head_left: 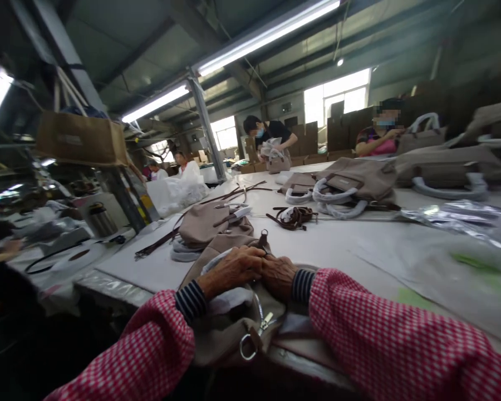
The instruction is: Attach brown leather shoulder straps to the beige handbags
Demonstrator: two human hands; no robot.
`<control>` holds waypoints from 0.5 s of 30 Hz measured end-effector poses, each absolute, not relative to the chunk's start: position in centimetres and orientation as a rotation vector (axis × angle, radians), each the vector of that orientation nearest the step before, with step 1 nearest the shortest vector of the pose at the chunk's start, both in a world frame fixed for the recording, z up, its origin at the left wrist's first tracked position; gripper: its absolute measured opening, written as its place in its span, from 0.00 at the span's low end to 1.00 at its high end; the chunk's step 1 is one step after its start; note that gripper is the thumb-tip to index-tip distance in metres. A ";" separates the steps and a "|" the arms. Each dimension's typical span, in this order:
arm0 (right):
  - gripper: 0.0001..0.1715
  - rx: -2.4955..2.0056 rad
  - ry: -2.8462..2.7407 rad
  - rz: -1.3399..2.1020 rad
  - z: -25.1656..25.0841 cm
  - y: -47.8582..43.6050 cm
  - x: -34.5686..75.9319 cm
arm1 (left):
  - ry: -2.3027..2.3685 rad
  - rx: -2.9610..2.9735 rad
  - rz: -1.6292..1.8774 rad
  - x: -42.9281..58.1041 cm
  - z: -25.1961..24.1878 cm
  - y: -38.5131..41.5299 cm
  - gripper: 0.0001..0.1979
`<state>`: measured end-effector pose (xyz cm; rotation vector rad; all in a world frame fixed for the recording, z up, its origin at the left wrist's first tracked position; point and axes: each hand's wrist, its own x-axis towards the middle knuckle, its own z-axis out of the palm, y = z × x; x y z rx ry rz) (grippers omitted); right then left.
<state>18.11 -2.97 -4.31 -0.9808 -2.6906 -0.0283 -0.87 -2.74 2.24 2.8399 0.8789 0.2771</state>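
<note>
A taupe handbag lies at the table's front edge, its zipper parted along part of its length. A metal ring hangs at the near end, and a dark tab with a small ring stands up at the far end. My left hand is closed over the bag near that far end, fingers bent. Close against it, my right hand is also closed on the bag. The fingertips of both meet and hide what they pinch. White wrapping shows under my left hand.
Beyond the hands lie another taupe bag, brown straps and more bags with wrapped handles. Clear plastic sheets cover the right side. Co-workers handle bags across the white table. A post stands at left.
</note>
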 end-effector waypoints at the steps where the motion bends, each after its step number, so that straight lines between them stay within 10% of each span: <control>1: 0.24 -0.980 -2.718 0.004 -4.1 -3.2 18.7 | 0.853 2.843 0.281 -0.7 2.4 -2.8 0.06; 9: 0.32 -1.224 -2.614 0.227 -2.1 -5.3 25.1 | 0.652 2.781 0.314 3.3 4.3 -3.7 0.10; 15: 0.19 -1.066 -2.569 0.285 -3.1 -5.7 26.0 | 0.815 2.679 0.246 2.9 4.3 -3.9 0.11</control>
